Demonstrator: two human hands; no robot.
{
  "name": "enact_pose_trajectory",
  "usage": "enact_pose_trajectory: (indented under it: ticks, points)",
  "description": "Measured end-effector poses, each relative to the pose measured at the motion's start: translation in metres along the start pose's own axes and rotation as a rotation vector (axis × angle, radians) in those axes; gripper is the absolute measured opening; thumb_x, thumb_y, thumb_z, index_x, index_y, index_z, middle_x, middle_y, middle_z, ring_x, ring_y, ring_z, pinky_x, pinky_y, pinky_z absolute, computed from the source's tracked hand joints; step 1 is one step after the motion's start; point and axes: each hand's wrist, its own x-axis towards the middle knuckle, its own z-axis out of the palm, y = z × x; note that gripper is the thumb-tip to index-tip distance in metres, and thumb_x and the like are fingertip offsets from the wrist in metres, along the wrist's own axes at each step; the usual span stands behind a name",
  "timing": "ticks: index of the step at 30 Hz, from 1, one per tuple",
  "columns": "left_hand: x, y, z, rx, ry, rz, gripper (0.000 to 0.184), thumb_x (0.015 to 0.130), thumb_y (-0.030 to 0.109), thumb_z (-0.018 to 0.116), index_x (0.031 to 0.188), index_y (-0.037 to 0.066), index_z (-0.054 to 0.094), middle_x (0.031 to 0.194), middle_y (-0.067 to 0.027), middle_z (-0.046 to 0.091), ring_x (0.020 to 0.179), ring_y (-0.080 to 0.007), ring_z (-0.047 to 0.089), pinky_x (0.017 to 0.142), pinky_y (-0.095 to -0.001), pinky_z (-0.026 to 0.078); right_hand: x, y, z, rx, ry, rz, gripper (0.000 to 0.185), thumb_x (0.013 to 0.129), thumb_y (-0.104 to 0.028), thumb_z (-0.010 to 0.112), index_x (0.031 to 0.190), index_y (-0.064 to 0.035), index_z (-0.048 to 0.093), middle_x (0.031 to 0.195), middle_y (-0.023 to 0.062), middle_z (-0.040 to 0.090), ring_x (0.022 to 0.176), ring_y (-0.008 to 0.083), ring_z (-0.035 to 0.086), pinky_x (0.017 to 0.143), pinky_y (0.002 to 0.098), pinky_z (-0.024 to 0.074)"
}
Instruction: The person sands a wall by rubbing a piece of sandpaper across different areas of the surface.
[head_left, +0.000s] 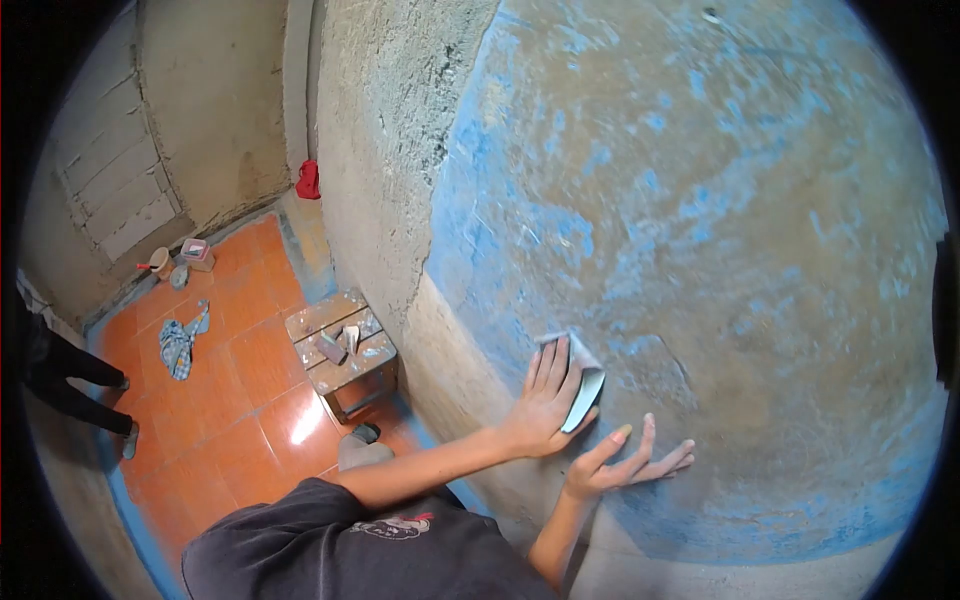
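Note:
My left hand (540,410) presses flat to the wall, its fingers over a bent sheet (584,400) with a pale green face, which looks like sandpaper. One edge of the sheet curls away from the palm. Lower and to the right, my right hand (625,465) has its fingers spread, the fingertips at the wall, and holds nothing. The wall (740,300) is grey-brown with scratched, patchy blue paint. Whitish dust coats the fingers of both hands.
A low wooden stool (340,345) by the wall bears small blocks or pads. On the orange tiled floor (235,370) lie a checkered cloth (182,345) and small containers (197,254). A red item (308,180) is by the corner. Another person's legs (75,385) stand at left.

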Motion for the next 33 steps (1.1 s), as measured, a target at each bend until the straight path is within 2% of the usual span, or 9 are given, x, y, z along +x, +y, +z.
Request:
enact_pose_trajectory:
  ticks: [11,15,19,21,23,24,28,30,33]
  points:
    - [0.137,-0.129,-0.154,0.033,0.179,0.164,0.088,0.092,0.047,0.059,0.142,-0.017,0.026,0.153,-0.0437,0.007,0.141,-0.0633,0.004,0.113,-0.0669,0.008,0.028,-0.148,0.091,0.372,-0.082,-0.013,0.034,0.097,-0.02,0.048,0.123,0.0008,0.056,0.144,0.0322,0.039,0.137,0.0493,0.035,0.111,0.0631,0.0274]
    - [0.111,-0.12,-0.14,-0.122,-0.133,0.276,0.094,0.091,0.056,0.053,0.146,-0.014,0.024,0.152,-0.0466,0.002,0.141,-0.0638,-0.002,0.111,-0.0706,0.002,0.033,-0.167,0.105,0.359,-0.122,-0.074,0.04,0.1,-0.026,0.042,0.122,0.0039,0.057,0.135,0.0345,0.048,0.128,0.049,0.047,0.107,0.06,0.0362]
    - [0.106,-0.124,-0.136,-0.201,-0.206,0.417,0.091,0.088,0.056,0.056,0.149,-0.007,0.031,0.152,-0.047,0.003,0.14,-0.0653,-0.003,0.11,-0.0701,-0.005,0.024,-0.159,0.093,0.264,-0.111,-0.055,0.049,0.101,-0.033,0.036,0.119,0.0069,0.059,0.128,0.0324,0.053,0.12,0.0459,0.053,0.102,0.0585,0.0427]
    - [0.119,-0.115,-0.148,-0.268,-0.319,0.539,0.081,0.084,0.046,0.06,0.147,-0.002,0.04,0.156,-0.0368,0.017,0.144,-0.0566,0.01,0.114,-0.0633,-0.002,0.014,-0.157,0.086,0.261,-0.085,0.054,0.053,0.101,-0.036,0.035,0.118,0.0079,0.059,0.126,0.0306,0.055,0.121,0.0452,0.053,0.102,0.0583,0.0426]
    - [0.137,-0.11,-0.158,-0.288,-0.47,0.733,0.079,0.082,0.044,0.062,0.143,-0.003,0.046,0.156,-0.0336,0.023,0.146,-0.0516,0.014,0.116,-0.0589,0.001,0.003,-0.154,0.08,0.155,-0.052,0.117,0.053,0.099,-0.043,0.039,0.117,0.0,0.065,0.129,0.0231,0.056,0.122,0.0423,0.052,0.104,0.057,0.0387]
    - [0.146,-0.104,-0.162,-0.4,-0.541,0.693,0.069,0.082,0.039,0.06,0.14,0.001,0.054,0.152,-0.0236,0.04,0.14,-0.0423,0.033,0.117,-0.0531,0.01,0.005,-0.152,0.075,0.062,-0.083,0.095,0.053,0.099,-0.044,0.039,0.116,-0.0003,0.065,0.13,0.0222,0.056,0.124,0.042,0.051,0.105,0.0573,0.0372]
    - [0.166,-0.091,-0.16,-0.513,-0.6,0.769,0.064,0.084,0.037,0.059,0.139,0.004,0.055,0.145,-0.0212,0.051,0.132,-0.0398,0.046,0.115,-0.0521,0.019,0.007,-0.152,0.063,-0.056,-0.221,0.135,0.051,0.089,-0.042,0.055,0.122,-0.0036,0.062,0.135,0.0201,0.053,0.128,0.0403,0.048,0.107,0.0576,0.0328]
    - [0.172,-0.079,-0.16,-0.566,-0.721,0.83,0.064,0.084,0.037,0.06,0.139,0.003,0.055,0.145,-0.0201,0.051,0.133,-0.0402,0.045,0.114,-0.0524,0.022,0.001,-0.153,0.066,-0.087,-0.236,0.171,0.06,0.08,-0.039,0.069,0.128,-0.0056,0.058,0.136,0.0205,0.051,0.125,0.0397,0.048,0.104,0.057,0.0349]
    - [0.173,-0.072,-0.151,-0.643,-0.831,0.856,0.062,0.084,0.035,0.062,0.138,0.003,0.056,0.145,-0.0189,0.051,0.136,-0.0399,0.043,0.113,-0.0528,0.026,-0.008,-0.157,0.084,-0.251,-0.257,0.338,0.068,0.077,-0.042,0.072,0.132,-0.0054,0.055,0.138,0.0198,0.048,0.123,0.0374,0.048,0.098,0.0556,0.0378]
